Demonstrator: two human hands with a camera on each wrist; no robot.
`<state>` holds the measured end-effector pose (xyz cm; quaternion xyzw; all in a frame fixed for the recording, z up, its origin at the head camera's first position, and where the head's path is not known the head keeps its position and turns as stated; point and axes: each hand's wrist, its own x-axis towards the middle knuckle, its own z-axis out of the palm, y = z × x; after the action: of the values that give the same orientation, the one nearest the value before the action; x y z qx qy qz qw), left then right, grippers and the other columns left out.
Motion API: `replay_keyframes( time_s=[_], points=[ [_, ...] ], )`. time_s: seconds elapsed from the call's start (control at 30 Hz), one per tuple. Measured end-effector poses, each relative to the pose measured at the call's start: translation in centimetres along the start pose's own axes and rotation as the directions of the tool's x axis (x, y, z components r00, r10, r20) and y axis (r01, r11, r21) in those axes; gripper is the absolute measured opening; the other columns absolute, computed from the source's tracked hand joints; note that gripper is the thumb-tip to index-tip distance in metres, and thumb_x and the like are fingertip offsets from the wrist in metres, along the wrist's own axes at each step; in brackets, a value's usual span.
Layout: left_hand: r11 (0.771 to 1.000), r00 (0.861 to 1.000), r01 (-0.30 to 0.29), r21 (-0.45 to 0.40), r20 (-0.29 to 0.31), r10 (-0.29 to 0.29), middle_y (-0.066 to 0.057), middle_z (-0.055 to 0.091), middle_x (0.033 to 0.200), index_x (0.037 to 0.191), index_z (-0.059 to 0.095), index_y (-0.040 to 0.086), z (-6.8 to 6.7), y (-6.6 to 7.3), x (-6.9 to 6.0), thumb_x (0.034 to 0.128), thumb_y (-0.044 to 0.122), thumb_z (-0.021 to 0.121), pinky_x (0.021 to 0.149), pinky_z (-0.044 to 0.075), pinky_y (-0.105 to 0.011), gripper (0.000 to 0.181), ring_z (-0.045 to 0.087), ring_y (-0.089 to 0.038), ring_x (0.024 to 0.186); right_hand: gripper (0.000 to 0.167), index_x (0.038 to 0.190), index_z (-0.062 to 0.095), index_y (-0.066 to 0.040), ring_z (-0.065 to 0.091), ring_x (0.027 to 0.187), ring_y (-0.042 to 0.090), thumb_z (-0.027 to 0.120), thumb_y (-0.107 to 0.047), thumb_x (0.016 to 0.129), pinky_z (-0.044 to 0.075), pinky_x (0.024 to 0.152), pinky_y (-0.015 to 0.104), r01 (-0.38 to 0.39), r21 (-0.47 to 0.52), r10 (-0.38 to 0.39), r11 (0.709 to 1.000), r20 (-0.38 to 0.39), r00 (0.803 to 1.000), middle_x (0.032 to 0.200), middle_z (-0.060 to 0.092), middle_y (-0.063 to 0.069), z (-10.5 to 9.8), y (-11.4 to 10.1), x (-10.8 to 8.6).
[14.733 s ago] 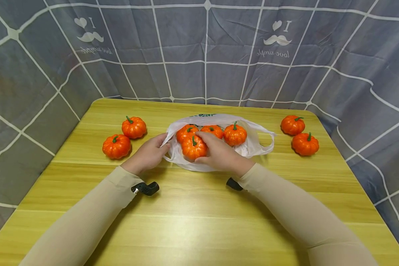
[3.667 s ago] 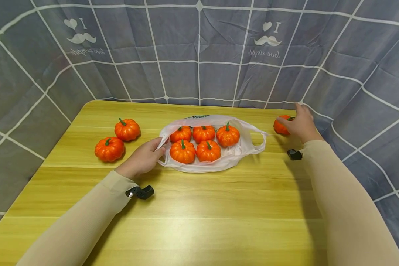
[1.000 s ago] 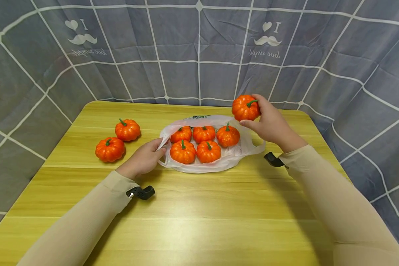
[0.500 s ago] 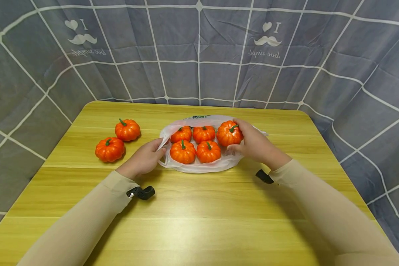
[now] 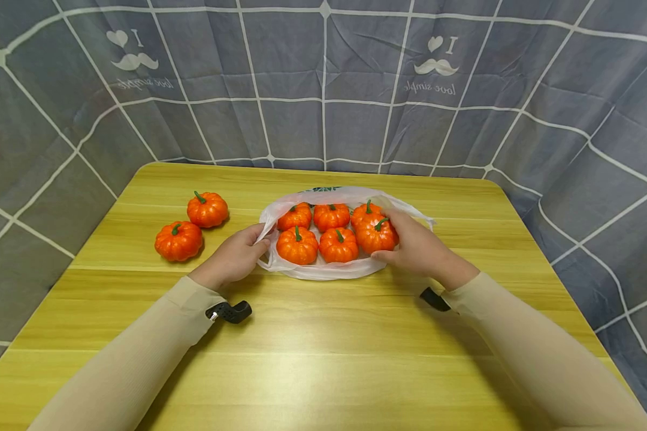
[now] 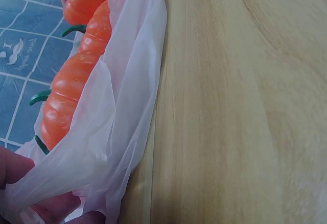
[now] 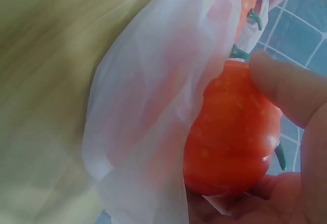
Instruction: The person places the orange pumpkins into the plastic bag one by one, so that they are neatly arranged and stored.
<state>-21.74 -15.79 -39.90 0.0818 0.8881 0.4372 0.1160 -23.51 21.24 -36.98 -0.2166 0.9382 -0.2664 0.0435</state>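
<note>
At the left end of a white plastic bag (image 6: 130, 86), the left wrist view shows the left hand (image 6: 56, 206) pinching the rim between thumb and fingers; a light, steady outward pull should serve best to hold the mouth wide. In the right wrist view, the right hand (image 7: 314, 152) grips an orange pumpkin (image 7: 232, 132), thumb on one side, curled fingers on the other; setting it down gently and parting the fingers only once it is supported would likely spare its neighbours a knock, though its base is hidden. In the head view, the orange pumpkin sits within the bag's mouth at the right, overlapping a far-right pumpkin (image 5: 360, 212) just beyond; four bagged pumpkins (image 5: 338, 246) lie to its left, and two loose pumpkins (image 5: 178, 243) rest on the left side of the wooden table (image 5: 302, 365). Against the head frame of half a second ago, the orange pumpkin is nearer, bringing the far-right pumpkin's stem into sight, while the left hand's pinch and the loose pair look unchanged
</note>
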Motion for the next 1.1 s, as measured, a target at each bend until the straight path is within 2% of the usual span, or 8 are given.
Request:
replay_keyframes(
  time_s=[0.17, 0.43, 0.63, 0.87, 1.1],
  points=[
    [1.0, 1.0, -0.002, 0.004, 0.002, 0.002, -0.016, 0.061, 0.136, 0.151, 0.055, 0.01, 0.0, 0.0, 0.0, 0.112, 0.021, 0.046, 0.102, 0.041, -0.047, 0.041, 0.053, -0.034, 0.117, 0.094, 0.161, 0.033, 0.0, 0.052, 0.141, 0.04, 0.087, -0.026, 0.088, 0.042, 0.119, 0.058, -0.006, -0.009, 0.007, 1.0, 0.011, 1.0, 0.157, 0.049, 0.022, 0.1, 0.1, -0.3],
    [1.0, 1.0, -0.002, 0.003, 0.008, 0.002, -0.014, 0.058, 0.144, 0.156, 0.05, 0.011, 0.0, -0.1, 0.0, 0.1124, 0.022, 0.045, 0.103, 0.04, -0.046, 0.045, 0.052, -0.034, 0.12, 0.092, 0.159, 0.035, 0.003, 0.051, 0.142, 0.041, 0.086, -0.028, 0.088, 0.04, 0.121, 0.058, -0.013, -0.014, 0.014, 1.0, 0.042, 0.999, 0.156, 0.049, 0.024, 0.7, 0.5, -0.2],
    [1.0, 1.0, -0.004, -0.006, 0.006, 0.004, -0.014, 0.06, 0.14, 0.152, 0.054, 0.011, 0.0, -0.1, 0.0, 0.1123, 0.021, 0.046, 0.099, 0.04, -0.044, 0.041, 0.052, -0.034, 0.117, 0.091, 0.159, 0.035, 0.0, 0.053, 0.14, 0.04, 0.085, -0.028, 0.088, 0.041, 0.12, 0.057, -0.019, -0.004, 0.019, 1.0, 0.045, 0.999, 0.154, 0.051, 0.022, 0.8, 0.6, -0.1],
    [1.0, 1.0, -0.005, -0.008, 0.006, 0.005, -0.015, 0.06, 0.137, 0.151, 0.055, 0.01, -0.1, -0.1, 0.0, 0.1124, 0.021, 0.046, 0.095, 0.04, -0.042, 0.041, 0.052, -0.033, 0.114, 0.082, 0.151, 0.044, 0.001, 0.059, 0.131, 0.038, 0.085, -0.033, 0.088, 0.044, 0.118, 0.055, -0.051, -0.021, 0.052, 0.998, 0.075, 0.996, 0.144, 0.06, 0.021, 0.9, 0.7, -0.1],
    [1.0, 1.0, 0.004, -0.013, 0.004, -0.004, -0.015, 0.06, 0.129, 0.149, 0.056, 0.011, -0.1, -0.1, 0.0, 0.1125, 0.021, 0.046, 0.091, 0.04, -0.039, 0.039, 0.053, -0.032, 0.11, 0.092, 0.159, 0.036, 0.001, 0.053, 0.139, 0.039, 0.084, -0.034, 0.09, 0.041, 0.12, 0.056, -0.066, -0.05, 0.071, 0.997, 0.098, 0.993, 0.156, 0.05, 0.022, 1.1, 1.2, 0.1]
  ],
)
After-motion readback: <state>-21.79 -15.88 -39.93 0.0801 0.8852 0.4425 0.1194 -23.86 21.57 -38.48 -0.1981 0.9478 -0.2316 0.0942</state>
